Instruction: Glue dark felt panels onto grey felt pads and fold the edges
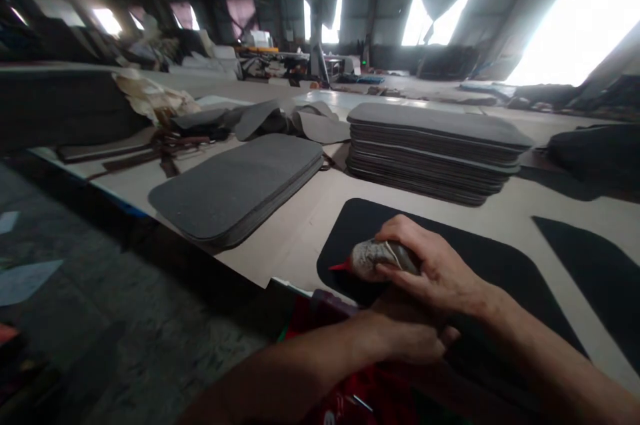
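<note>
My right hand (425,251) is wrapped round a squeeze bottle (373,258) with a worn, greyish body and a pointed red nozzle. The bottle lies tilted on its side, its nozzle pointing left over a black rounded mat (480,248) on the table. Below it, my left hand (413,341) reaches across from the left near the table's front edge. Its fingers are curled in and mostly hidden, so what they hold, if anything, does not show. Part of the black mat is covered by my hands and forearms.
A tall stack of grey mats (435,151) stands behind the black mat. To the left lies a lower stack (245,185) at the table edge. Another black piece (595,271) lies at right. Scraps (290,121) and crumpled wrapping (155,98) sit further back.
</note>
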`<state>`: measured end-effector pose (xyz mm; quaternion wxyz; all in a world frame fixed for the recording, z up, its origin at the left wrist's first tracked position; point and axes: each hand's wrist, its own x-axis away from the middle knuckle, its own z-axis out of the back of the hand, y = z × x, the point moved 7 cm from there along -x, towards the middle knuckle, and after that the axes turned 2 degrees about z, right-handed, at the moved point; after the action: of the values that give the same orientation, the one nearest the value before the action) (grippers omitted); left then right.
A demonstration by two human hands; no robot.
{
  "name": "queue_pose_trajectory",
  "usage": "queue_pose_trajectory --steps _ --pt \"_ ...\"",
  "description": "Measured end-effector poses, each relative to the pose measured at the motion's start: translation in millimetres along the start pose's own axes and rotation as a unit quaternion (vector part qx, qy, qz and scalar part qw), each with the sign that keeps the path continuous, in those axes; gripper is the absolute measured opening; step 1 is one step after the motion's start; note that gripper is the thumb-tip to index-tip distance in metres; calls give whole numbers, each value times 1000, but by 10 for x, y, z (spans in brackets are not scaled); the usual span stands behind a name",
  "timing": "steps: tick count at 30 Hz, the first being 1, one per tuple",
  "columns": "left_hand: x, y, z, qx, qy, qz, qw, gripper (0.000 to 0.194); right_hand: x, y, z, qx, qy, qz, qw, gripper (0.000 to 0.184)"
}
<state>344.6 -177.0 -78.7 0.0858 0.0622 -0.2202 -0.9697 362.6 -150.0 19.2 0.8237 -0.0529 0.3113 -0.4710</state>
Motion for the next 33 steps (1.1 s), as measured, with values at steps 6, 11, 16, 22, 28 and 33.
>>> queue_pose_trajectory --steps 6,11,16,22,28,33 --pt "-8 -6 61 8 41 0 999 42 -32 97 11 55 -10 6 998 23" --pt "-11 11 73 -14 63 -16 998 37 -77 239 50 98 4 -1 995 21" --pt "-17 20 15 -41 90 -31 995 36 -165 505 118 133 30 -40 990 17" --pt "-5 12 4 -45 105 -33 993 36 -293 868 168 171 50 -95 979 17" --pt "3 17 35 -26 99 -34 994 34 -398 1074 218 195 47 -116 973 21" --pt "2 4 28 -5 98 -31 995 34 -310 1150 441 221 28 -154 963 21"
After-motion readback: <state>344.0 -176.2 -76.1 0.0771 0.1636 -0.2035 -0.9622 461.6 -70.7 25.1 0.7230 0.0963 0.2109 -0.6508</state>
